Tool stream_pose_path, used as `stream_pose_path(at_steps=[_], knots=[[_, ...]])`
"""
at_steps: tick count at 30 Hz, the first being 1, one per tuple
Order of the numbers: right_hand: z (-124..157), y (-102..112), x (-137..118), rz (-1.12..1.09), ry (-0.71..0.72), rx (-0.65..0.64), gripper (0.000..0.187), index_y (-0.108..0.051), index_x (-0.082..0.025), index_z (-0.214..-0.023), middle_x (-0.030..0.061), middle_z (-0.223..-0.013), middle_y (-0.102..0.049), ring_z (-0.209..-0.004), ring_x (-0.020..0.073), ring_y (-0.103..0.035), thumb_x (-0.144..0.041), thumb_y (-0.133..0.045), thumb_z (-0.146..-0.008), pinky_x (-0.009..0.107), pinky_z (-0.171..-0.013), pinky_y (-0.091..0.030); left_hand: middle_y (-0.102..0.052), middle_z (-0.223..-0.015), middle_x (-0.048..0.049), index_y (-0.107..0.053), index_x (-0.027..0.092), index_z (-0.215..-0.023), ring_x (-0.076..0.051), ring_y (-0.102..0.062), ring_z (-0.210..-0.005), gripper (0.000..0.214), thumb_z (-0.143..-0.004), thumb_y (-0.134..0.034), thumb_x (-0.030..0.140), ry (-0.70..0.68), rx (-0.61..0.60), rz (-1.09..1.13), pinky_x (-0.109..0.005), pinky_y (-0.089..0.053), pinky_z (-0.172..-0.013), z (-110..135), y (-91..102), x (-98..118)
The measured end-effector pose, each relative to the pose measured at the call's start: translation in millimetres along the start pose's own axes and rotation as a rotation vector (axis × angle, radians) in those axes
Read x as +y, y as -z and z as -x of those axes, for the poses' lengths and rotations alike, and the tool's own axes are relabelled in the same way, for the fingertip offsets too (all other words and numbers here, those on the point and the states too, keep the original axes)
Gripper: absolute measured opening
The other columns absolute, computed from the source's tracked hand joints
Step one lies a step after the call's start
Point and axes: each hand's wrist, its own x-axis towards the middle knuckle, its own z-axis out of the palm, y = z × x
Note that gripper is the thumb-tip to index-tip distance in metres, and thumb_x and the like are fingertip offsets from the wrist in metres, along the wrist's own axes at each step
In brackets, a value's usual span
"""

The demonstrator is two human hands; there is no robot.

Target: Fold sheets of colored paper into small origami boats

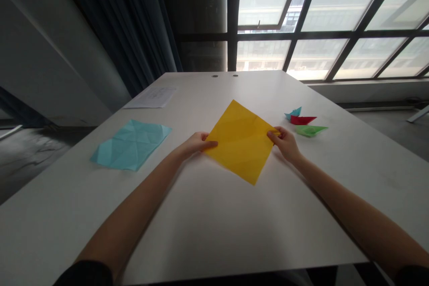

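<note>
A flat yellow sheet of paper (239,140) is held between my two hands, turned so that one corner points away from me and one toward me. My left hand (197,143) pinches its left corner, thumb on top. At the right corner, my right hand (284,142) grips the sheet between thumb and fingers. The paper looks lifted a little above the white table (214,219). A creased light blue sheet of paper (132,145) lies to the left of my left hand.
Right of my right hand sit folded paper boats: a blue one (293,114), a red one (303,120) and a green one (311,130). A printed white sheet (152,97) lies at the far left of the table. Beyond are a dark curtain (124,18) and windows.
</note>
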Motion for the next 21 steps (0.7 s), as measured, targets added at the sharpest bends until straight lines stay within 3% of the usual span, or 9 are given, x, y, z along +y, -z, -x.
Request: stream_pose_path(at_steps=[4, 11, 16, 21], knots=[[-2, 3, -2, -0.062, -0.05, 0.002, 0.026, -0.057, -0.02, -0.077, -0.0015, -0.068, -0.064, -0.057, 0.0119, -0.059, -0.039, -0.069, -0.063, 0.022, -0.051, -0.049, -0.062, -0.069, -0.0035, -0.064, 0.01, -0.088, -0.008, -0.052, -0.052, 0.04, -0.06, -0.07, 0.038, -0.001, 0.09, -0.016, -0.016, -0.033, -0.043, -2, 4.2, -3], [-7, 12, 5, -0.144, -0.177, -0.104, 0.026, -0.059, -0.022, -0.08, -0.0023, -0.07, -0.066, -0.056, 0.0098, -0.059, -0.033, -0.072, -0.061, 0.02, -0.05, -0.05, -0.064, -0.079, -0.0037, -0.064, 0.012, -0.085, -0.007, -0.056, -0.06, 0.031, -0.06, -0.071, 0.028, -0.053, 0.196, 0.265, -0.014, -0.043, -0.048, -6, 11.5, -4], [-7, 14, 5, -0.234, -0.281, -0.133, 0.022, -0.066, -0.022, -0.08, -0.002, -0.076, -0.067, -0.053, 0.006, -0.057, -0.027, -0.073, -0.06, 0.015, -0.048, -0.05, -0.064, -0.078, -0.0043, -0.064, 0.012, -0.087, -0.008, -0.059, -0.057, 0.027, -0.062, -0.069, 0.022, -0.028, 0.159, 0.379, -0.014, -0.048, -0.049, -3, 12.7, -1], [-6, 15, 0, -0.274, -0.316, -0.159, 0.015, -0.069, -0.022, -0.079, 0.0011, -0.083, -0.068, -0.067, 0.01, -0.062, -0.023, -0.067, -0.064, 0.018, -0.057, -0.053, -0.065, -0.078, -0.0048, -0.065, 0.012, -0.088, -0.007, -0.06, -0.053, 0.022, -0.067, -0.065, 0.019, -0.036, 0.104, 0.405, -0.016, -0.051, -0.052, -1, 12.9, 0]])
